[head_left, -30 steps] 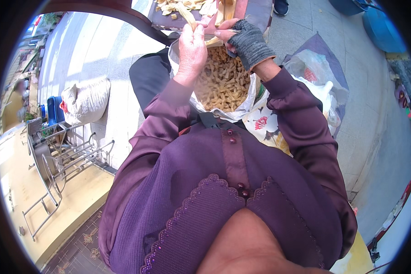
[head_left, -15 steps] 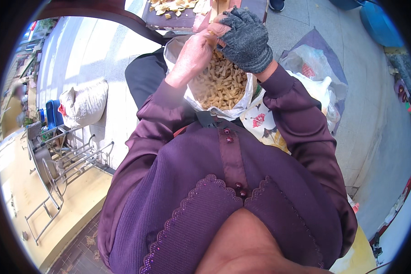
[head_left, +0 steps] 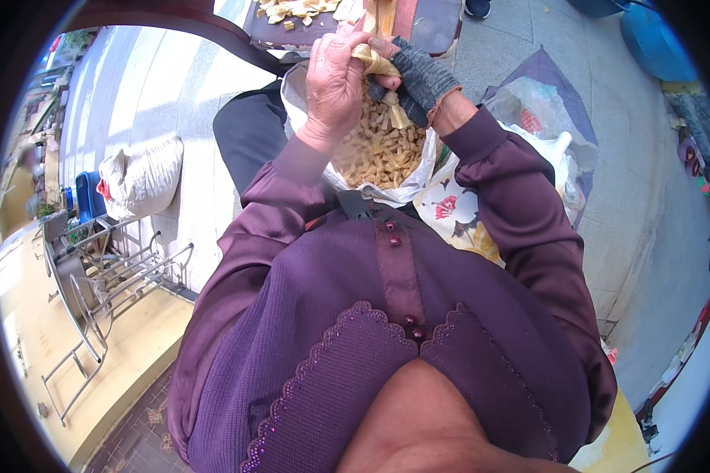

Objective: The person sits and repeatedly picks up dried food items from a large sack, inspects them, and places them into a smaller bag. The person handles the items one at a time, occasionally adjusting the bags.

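Between my hands, above the bag, is a pale yellow strip [head_left: 377, 61] that looks like bean curd skin. It loops over my fingers, and a pleated tail hangs below. My bare left hand [head_left: 334, 85] is closed, pinching the strip from the left. On my right hand [head_left: 418, 83] is a dark grey glove with bare fingertips; its fingers curl round the strip from the right. Below them a white bag [head_left: 418, 183] stands open, filled with many small tan knotted pieces [head_left: 383, 154].
A dark padded seat [head_left: 426, 22] beyond my hands bears loose pale strips [head_left: 296, 9] and a wooden piece [head_left: 380, 16]. At right lie clear plastic bags [head_left: 540, 106] on a purple cloth [head_left: 580, 110]. A stuffed white sack [head_left: 146, 177] and a metal-framed chair [head_left: 95, 292] stand at left.
My right hand has turned and lowered, so the strip and its hanging tail now show. My left hand has shifted slightly upward, and its fingers now point up.
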Motion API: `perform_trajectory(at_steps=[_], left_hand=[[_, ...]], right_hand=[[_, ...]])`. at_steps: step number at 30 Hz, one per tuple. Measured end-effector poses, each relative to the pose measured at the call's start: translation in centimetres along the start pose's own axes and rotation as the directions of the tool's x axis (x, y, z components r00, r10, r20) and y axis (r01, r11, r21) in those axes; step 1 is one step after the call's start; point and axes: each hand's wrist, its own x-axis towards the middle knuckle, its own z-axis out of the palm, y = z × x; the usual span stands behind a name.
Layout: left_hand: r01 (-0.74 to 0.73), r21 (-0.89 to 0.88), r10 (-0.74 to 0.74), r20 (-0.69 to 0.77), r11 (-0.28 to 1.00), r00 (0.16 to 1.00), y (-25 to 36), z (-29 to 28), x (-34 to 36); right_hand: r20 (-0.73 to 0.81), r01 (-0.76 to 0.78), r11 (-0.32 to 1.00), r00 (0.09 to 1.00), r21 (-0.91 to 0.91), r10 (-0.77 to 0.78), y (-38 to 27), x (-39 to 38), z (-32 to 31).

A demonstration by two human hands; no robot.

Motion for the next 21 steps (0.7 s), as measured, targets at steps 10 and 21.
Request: perform_trajectory(at_steps=[10, 21], left_hand=[[-0.014, 0.244, -0.003, 0.070, 0.970, 0.998, -1.6, -0.5, -0.3], [0.616, -0.520, -0.468, 0.401, 0.591, 0.787, -1.6, -1.1, -0.4]], right_hand=[[-0.063, 0.042, 0.556, 0.983, -0.830, -0.170, -1.0, 0.3, 0.5], [0.468, 0.394, -0.254, 0.721, -0.884, -0.511, -1.5, -0.1, -1.4]])
